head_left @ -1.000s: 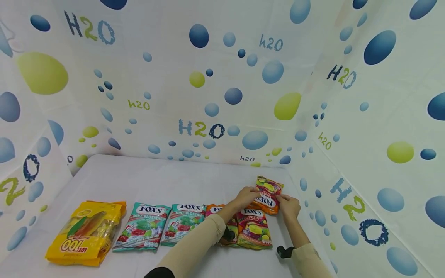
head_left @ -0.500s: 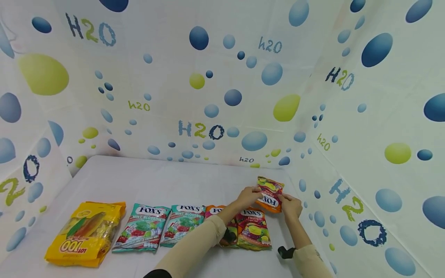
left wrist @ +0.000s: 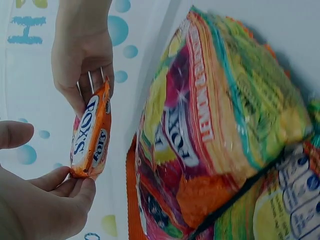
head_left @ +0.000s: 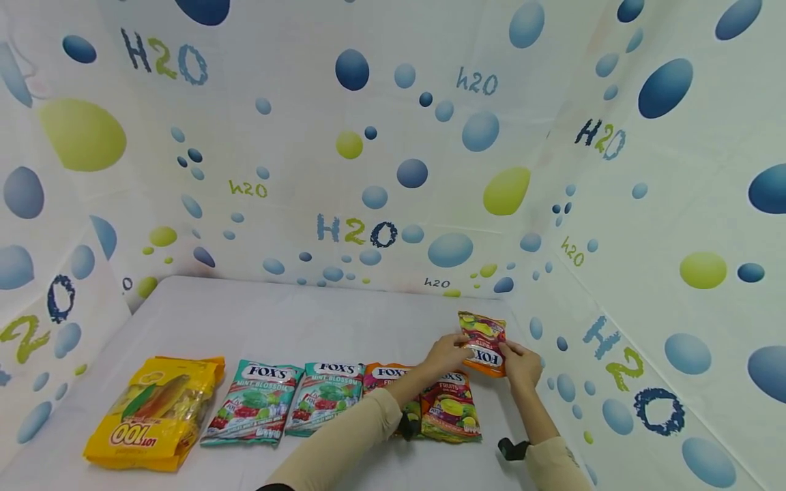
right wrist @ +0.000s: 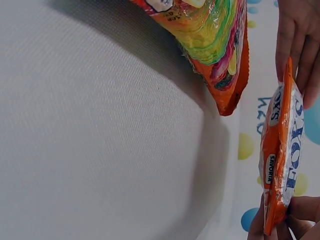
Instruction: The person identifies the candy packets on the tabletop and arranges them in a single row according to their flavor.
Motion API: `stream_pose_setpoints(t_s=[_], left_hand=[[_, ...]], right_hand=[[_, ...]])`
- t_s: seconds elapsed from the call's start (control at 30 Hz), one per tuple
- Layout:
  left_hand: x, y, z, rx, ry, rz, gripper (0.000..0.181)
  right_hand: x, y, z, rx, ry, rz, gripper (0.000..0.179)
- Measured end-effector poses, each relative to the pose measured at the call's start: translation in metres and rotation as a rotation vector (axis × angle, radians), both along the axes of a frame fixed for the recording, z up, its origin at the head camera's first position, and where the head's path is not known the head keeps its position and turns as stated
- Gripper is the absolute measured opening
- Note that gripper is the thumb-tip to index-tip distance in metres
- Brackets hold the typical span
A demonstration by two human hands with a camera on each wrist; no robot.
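Observation:
Both hands hold a small orange and red Fox's Fruits candy bag (head_left: 483, 337) by its two sides, its lettering upside down in the head view. My left hand (head_left: 447, 356) pinches its left edge and my right hand (head_left: 520, 366) its right edge. In the left wrist view the orange end of the bag shows between the fingers of the two hands. Just in front of them another Fox's Fruits bag (head_left: 451, 412) lies on the white table. Beside it, a similar orange-topped Fox's bag (head_left: 385, 372) is partly hidden by my left forearm.
Two teal Fox's Mint Blossom bags (head_left: 256, 402) lie further left in the same row. At the far left is a large yellow Lot 100 bag (head_left: 156, 412). White patterned sheets (head_left: 295, 123) stand as walls behind and beside the white table (head_left: 295, 314).
The held candy bag and both hands have shifted slightly to the right. Both hands keep their hold, and the bags on the table lie as before.

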State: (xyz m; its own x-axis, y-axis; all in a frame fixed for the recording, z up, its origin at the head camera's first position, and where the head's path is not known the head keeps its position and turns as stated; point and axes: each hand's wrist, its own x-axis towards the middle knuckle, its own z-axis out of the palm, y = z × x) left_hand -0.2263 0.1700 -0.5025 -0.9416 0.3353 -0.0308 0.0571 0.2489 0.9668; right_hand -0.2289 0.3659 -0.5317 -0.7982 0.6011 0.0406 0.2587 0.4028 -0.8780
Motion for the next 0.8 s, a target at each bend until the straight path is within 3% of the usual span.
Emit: stream_pose_setpoints(t_s=[0.43, 0.8], left_hand=[[0.028, 0.011, 0.005, 0.098, -0.069, -0.022, 0.053], [0.056, 0.015, 0.012, 0.157, -0.116, -0.034, 0.048]], right_hand=[[0.012, 0.008, 0.011, 0.043, -0.018, 0.003, 0.039], [0.033, 0.017, 0.014, 0.066, -0.016, 0.039, 0.041]])
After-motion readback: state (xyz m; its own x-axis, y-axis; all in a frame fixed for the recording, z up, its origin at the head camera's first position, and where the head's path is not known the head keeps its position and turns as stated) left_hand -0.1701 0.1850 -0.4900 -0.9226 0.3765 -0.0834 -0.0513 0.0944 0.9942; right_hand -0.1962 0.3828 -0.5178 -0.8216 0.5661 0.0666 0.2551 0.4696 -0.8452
